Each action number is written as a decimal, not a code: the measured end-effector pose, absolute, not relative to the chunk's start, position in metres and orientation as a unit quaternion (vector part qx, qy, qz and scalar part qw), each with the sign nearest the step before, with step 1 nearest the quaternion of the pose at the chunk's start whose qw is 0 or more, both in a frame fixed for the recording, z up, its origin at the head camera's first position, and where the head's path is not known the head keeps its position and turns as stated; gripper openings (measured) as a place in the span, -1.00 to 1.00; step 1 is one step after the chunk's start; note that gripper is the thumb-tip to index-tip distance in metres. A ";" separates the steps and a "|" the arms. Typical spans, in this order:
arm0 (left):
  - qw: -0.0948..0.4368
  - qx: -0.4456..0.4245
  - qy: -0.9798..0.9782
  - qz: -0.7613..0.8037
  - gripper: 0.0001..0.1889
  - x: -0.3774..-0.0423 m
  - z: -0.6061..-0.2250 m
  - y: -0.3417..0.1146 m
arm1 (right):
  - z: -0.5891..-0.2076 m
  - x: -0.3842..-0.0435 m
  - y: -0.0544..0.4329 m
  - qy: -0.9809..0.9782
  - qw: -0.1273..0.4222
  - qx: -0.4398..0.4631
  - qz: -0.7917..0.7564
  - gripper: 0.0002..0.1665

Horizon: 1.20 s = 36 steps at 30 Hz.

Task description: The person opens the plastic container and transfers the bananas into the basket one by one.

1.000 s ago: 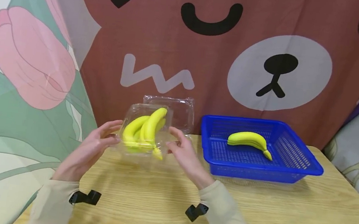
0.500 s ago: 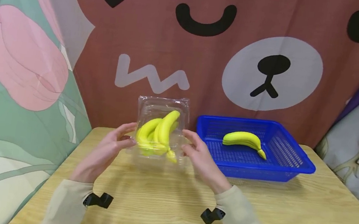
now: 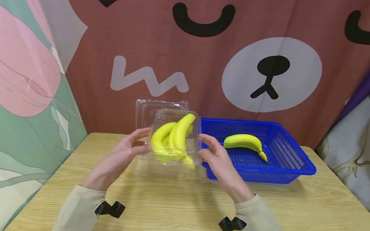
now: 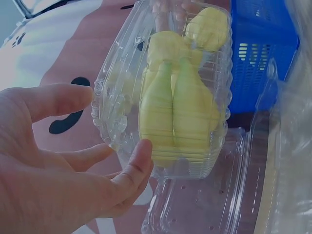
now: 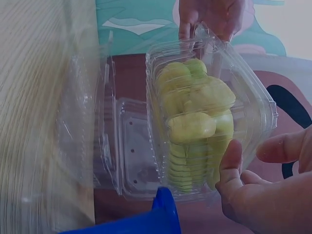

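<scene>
A clear plastic container [image 3: 195, 132] with a bunch of yellow bananas [image 3: 180, 134] in it is held up over the table between both hands. My left hand [image 3: 115, 162] pinches its left side, thumb nearer to me and fingers behind. On the right side my right hand [image 3: 224, 172] grips it the same way. The right wrist view shows the thumb and fingertips [image 5: 231, 158] at the wall of the container. Ridged sides and rounded banana ends show through the plastic in both wrist views.
Behind the held container stands another clear plastic container [image 3: 144, 112]. To the right, a blue plastic basket [image 3: 258, 171] holds a bunch of bananas [image 3: 244, 141]. All this is on a wooden table [image 3: 166, 213] before a curtain with a bear print [image 3: 208, 64].
Both hands have carried the container of bananas to the right, past the front of the other clear container and up to the basket's left side. The head view has turned slightly right.
</scene>
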<state>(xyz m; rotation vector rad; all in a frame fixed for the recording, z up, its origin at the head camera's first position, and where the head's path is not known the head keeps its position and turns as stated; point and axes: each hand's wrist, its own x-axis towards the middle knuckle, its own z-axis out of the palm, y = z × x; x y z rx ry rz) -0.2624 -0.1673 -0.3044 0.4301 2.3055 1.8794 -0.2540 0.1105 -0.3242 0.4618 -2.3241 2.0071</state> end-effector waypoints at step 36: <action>0.082 0.163 0.731 0.658 -0.28 -0.258 -0.304 -0.073 | -0.318 -0.231 0.194 -0.769 0.075 0.093 0.628 -0.43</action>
